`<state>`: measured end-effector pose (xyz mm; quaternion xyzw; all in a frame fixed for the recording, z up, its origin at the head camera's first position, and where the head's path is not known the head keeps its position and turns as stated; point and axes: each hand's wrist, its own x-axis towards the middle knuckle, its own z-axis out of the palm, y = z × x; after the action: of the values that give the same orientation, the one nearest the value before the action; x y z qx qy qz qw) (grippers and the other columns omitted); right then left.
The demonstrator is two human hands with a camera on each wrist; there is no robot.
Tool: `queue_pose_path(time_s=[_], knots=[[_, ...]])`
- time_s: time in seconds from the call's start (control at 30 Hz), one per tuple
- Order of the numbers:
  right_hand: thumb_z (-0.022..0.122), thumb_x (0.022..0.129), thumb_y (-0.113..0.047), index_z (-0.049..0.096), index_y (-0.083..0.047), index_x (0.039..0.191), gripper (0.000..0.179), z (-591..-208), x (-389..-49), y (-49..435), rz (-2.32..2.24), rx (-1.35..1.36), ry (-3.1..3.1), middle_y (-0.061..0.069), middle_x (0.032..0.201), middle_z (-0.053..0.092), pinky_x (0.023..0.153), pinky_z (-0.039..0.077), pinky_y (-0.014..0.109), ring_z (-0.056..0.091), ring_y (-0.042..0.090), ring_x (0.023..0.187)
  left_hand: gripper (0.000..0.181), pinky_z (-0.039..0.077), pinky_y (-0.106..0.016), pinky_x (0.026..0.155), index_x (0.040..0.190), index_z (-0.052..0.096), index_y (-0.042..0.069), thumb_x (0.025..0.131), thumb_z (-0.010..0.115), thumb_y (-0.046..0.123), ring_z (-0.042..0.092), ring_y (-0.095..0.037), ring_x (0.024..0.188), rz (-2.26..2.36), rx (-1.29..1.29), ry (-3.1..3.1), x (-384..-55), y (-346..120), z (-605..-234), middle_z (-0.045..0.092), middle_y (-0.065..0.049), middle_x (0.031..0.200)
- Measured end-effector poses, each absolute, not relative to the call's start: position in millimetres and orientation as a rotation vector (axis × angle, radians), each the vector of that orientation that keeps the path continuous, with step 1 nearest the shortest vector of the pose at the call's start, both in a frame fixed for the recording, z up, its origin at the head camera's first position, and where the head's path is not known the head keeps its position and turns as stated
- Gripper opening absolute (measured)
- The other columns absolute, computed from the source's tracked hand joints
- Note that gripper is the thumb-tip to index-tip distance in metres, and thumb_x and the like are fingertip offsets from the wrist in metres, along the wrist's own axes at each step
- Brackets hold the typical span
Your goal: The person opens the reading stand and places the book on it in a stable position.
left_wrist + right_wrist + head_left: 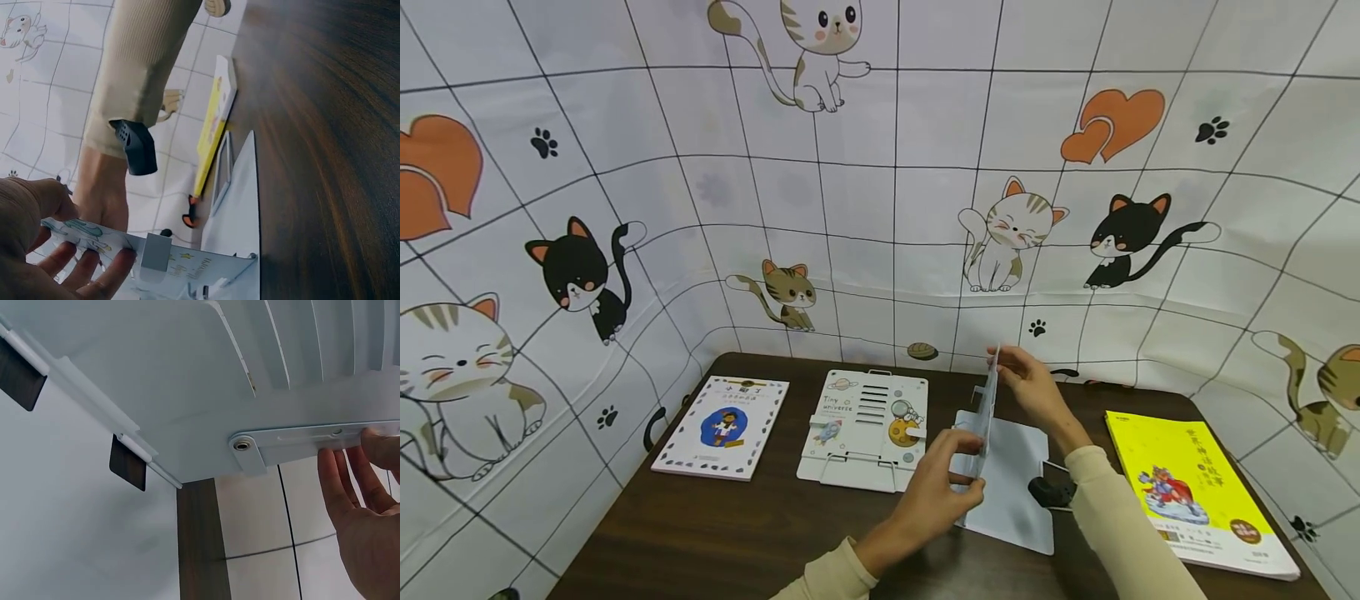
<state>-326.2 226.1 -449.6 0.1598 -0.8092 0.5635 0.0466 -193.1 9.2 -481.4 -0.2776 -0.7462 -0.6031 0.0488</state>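
1. Spreading behind and along both sides, a white backdrop (857, 200) carries black grid lines, cartoon cats, paw prints and orange hearts.
2. The dark brown wood-grain tabletop (715, 533) bears two books and two pale stands.
3. Both forearms, in cream sleeves (1123, 517), reach in from the near edge towards a folding stand (1015, 492), right of the tabletop's centre, between the printed stand and the yellow book. Its base lies flat; its panel (988, 408) rises nearly upright from it, seen almost edge-on from the head.
4. The hands are apart from each other, each clamped on the raised panel. The left hand (934, 483) pinches its near side, thumb on one face and fingers on the other. The right hand (1033, 383) reaches farther and higher, its thumb and fingers gripping a metal strip (294, 439) along the panel's edge.
5. The yellow book (1187, 467) lies to the right, its lower cover white.
6. The printed stand (850, 440), labelled "Tiny universe", lies folded left of the held one.
7. The white book (718, 392), with a round blue picture, lies farthest left.
8. Smallest, a round rivet (242, 445) sits at the strip's end.
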Motion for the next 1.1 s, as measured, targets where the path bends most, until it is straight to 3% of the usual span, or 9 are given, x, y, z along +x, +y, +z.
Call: queue_pose_path(time_s=[0.1,0.23,0.33,0.63,0.83,0.93,1.1], knots=[[0.051,0.111,0.0,0.053,0.006,0.147,0.037,-448.9,-324.3,232.4,1.76,0.446,-2.439,0.034,0.15,0.054,0.098,0.051,0.011,0.06,0.035,0.136,0.049,0.063,-0.021,0.084,0.136,0.06,0.011,0.092,0.07,-0.009,0.064,-0.023,0.127,-1.854,-0.854,-2.277,-197.2,9.2,-484.2,0.06,-0.01,0.135],[0.052,0.111,-0.002,0.053,0.009,0.144,0.035,-449.7,-324.2,243.5,1.765,0.345,-2.425,0.034,0.151,0.053,0.096,0.052,0.01,0.064,0.004,0.118,0.048,0.062,-0.02,0.083,0.136,0.065,0.01,0.092,0.071,-0.008,0.069,-0.021,0.12,-1.854,-0.835,-2.262,-207.1,8.6,-491.0,0.064,-0.012,0.127],[0.055,0.111,-0.005,0.053,0.008,0.144,0.036,-450.4,-323.6,254.0,1.735,0.255,-2.438,0.032,0.149,0.055,0.094,0.05,0.008,0.061,-0.01,0.104,0.045,0.062,-0.02,0.082,0.134,0.07,0.009,0.092,0.073,-0.007,0.072,-0.019,0.112,-1.826,-0.798,-2.254,-215.8,6.5,-494.3,0.067,-0.013,0.118],[0.062,0.108,-0.007,0.057,0.01,0.136,0.033,-453.5,-314.3,285.2,1.524,0.094,-2.396,0.029,0.132,0.064,0.084,0.048,0.004,0.064,-0.01,0.095,0.025,0.064,-0.034,0.085,0.12,0.079,0.007,0.096,0.075,0.001,0.073,-0.015,0.1,-1.699,-0.67,-2.265,-249.8,-1.7,-486.8,0.076,-0.008,0.109],[0.07,0.104,-0.01,0.063,0.006,0.129,0.029,-455.4,-305.7,298.1,1.394,-0.041,-2.361,0.019,0.116,0.073,0.078,0.047,0.003,0.06,-0.02,0.081,0.019,0.06,-0.023,0.08,0.116,0.08,0.006,0.098,0.075,0.005,0.075,-0.014,0.094,-1.696,-0.579,-2.277,-280.8,-3.1,-482.0,0.08,-0.009,0.107],[0.073,0.102,-0.009,0.066,0.005,0.123,0.026,-457.1,-301.6,301.6,1.348,-0.07,-2.326,0.021,0.111,0.076,0.076,0.047,0.002,0.06,-0.022,0.078,0.019,0.058,-0.021,0.078,0.118,0.08,0.007,0.099,0.075,0.008,0.075,-0.016,0.096,-1.721,-0.533,-2.307,-293.9,-3.2,-479.5,0.08,-0.009,0.109],[0.073,0.101,-0.004,0.068,0.006,0.121,0.023,-460.4,-294.8,304.4,1.305,-0.092,-2.278,0.028,0.116,0.073,0.075,0.048,0.0,0.057,-0.025,0.079,0.023,0.06,-0.025,0.079,0.123,0.078,0.005,0.1,0.074,0.01,0.075,-0.023,0.1,-1.773,-0.505,-2.32,-313.1,-1.5,-476.9,0.079,-0.012,0.113]])
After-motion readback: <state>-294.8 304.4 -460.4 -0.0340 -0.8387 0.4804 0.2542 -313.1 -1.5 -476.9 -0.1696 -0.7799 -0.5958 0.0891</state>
